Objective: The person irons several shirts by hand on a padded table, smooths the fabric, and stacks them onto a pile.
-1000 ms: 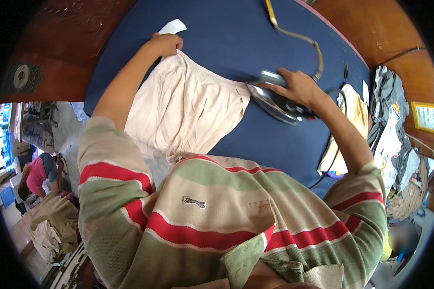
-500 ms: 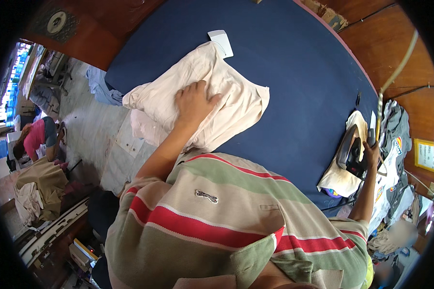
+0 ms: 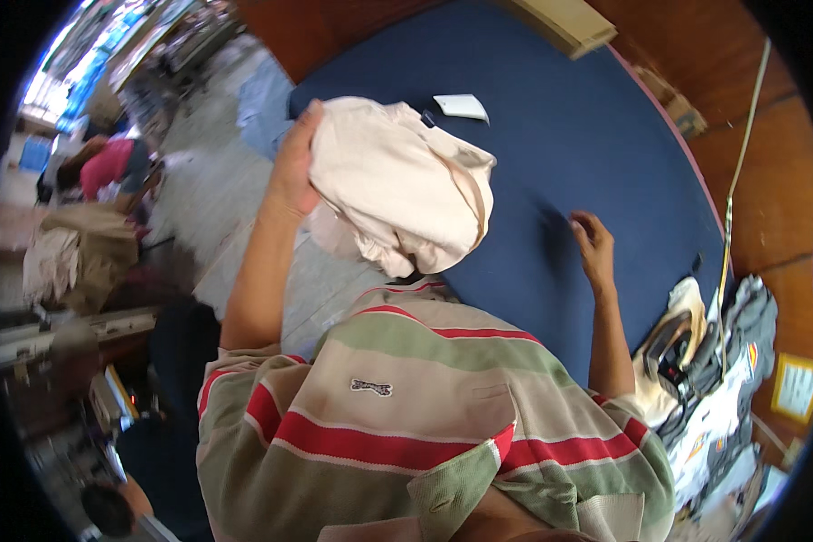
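Observation:
My left hand (image 3: 296,167) grips the left side of a cream cloth garment (image 3: 393,181), its fingers partly hidden behind the fabric. The garment is bunched and lifted at that side, over the near left edge of the dark blue ironing table (image 3: 524,167). A white tag (image 3: 462,107) lies just beyond it. Over the table's right part, my right hand (image 3: 594,248) is empty with its fingers loosely apart, casting a shadow on the blue cover. The iron (image 3: 670,348) rests on a pale, scorched-looking cloth (image 3: 686,303) at the far right, apart from my right hand.
A pale cord (image 3: 741,163) hangs down toward the iron. Several dark and white garments (image 3: 732,388) are heaped right of it. A cardboard box (image 3: 569,27) sits at the table's far edge. On the left, a person in a pink top (image 3: 108,170) bends over beside brown cloth (image 3: 86,257).
My right hand has let go of the iron and moved left over the table. My left hand has gone from lying flat on the garment to gripping its left side and lifting it.

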A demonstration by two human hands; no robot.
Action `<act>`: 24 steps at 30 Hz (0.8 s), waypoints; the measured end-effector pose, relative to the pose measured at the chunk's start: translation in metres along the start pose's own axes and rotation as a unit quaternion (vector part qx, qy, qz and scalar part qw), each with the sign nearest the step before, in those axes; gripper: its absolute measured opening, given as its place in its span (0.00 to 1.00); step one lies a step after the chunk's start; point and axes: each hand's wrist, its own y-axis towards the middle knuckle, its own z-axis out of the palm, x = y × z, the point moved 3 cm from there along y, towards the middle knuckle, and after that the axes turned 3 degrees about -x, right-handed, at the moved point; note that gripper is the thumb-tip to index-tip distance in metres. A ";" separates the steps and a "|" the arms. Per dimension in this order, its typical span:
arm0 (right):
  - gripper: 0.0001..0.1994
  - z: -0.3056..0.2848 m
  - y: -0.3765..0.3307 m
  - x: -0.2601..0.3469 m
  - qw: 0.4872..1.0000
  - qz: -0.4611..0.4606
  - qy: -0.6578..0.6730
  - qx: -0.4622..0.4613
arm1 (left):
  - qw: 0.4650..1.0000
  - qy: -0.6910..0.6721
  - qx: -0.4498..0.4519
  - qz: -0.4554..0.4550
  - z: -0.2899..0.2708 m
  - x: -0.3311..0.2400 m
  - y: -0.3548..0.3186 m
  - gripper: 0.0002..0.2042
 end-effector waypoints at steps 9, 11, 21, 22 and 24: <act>0.21 0.211 0.047 0.125 0.918 -0.227 0.099 0.310 | 0.950 0.195 0.030 0.242 -0.032 -0.154 -0.132 0.18; 0.25 0.253 0.041 0.137 0.897 -0.226 0.168 0.341 | 0.941 0.206 0.064 0.262 -0.032 -0.173 -0.151 0.18; 0.22 0.434 -0.049 0.209 0.784 -0.232 0.198 0.541 | 0.886 0.364 -0.005 0.287 -0.123 -0.246 -0.213 0.17; 0.19 0.457 -0.051 0.208 0.778 -0.234 0.157 0.562 | 0.877 0.393 -0.016 0.278 -0.131 -0.252 -0.218 0.12; 0.14 0.486 -0.039 0.224 0.809 -0.162 0.103 0.555 | 0.809 0.526 -0.095 0.244 -0.173 -0.275 -0.243 0.09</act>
